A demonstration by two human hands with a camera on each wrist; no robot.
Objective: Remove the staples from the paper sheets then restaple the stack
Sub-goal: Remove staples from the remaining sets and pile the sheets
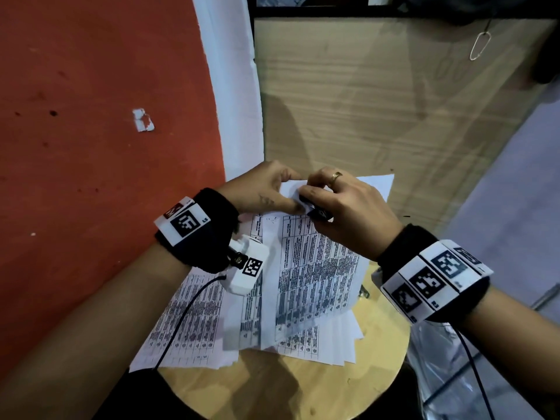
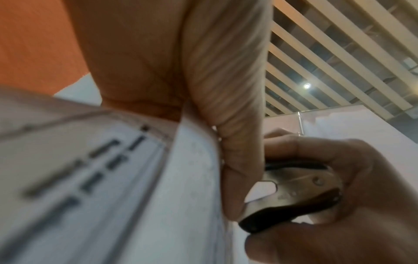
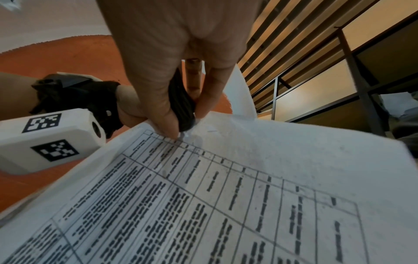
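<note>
A stack of printed sheets (image 1: 312, 268) is lifted at its top corner above a round wooden table (image 1: 363, 374). My left hand (image 1: 266, 189) pinches that corner, thumb (image 2: 237, 142) pressed on the paper (image 2: 158, 196). My right hand (image 1: 348, 204) grips a black staple remover (image 1: 316, 212) right at the corner, beside the left fingers. Its metal jaws (image 2: 294, 189) stand slightly apart against the left thumb. In the right wrist view the staple remover (image 3: 181, 105) touches the page (image 3: 271, 169), and a small staple (image 3: 212, 131) shows just beside it.
More printed sheets (image 1: 188, 322) lie fanned out on the table under the lifted stack. A wooden panel (image 1: 394, 116) stands behind, an orange wall (image 1: 91, 147) at left. Crinkled clear plastic (image 1: 454, 374) lies at the right. A small metal object (image 1: 363, 291) peeks out by the paper's right edge.
</note>
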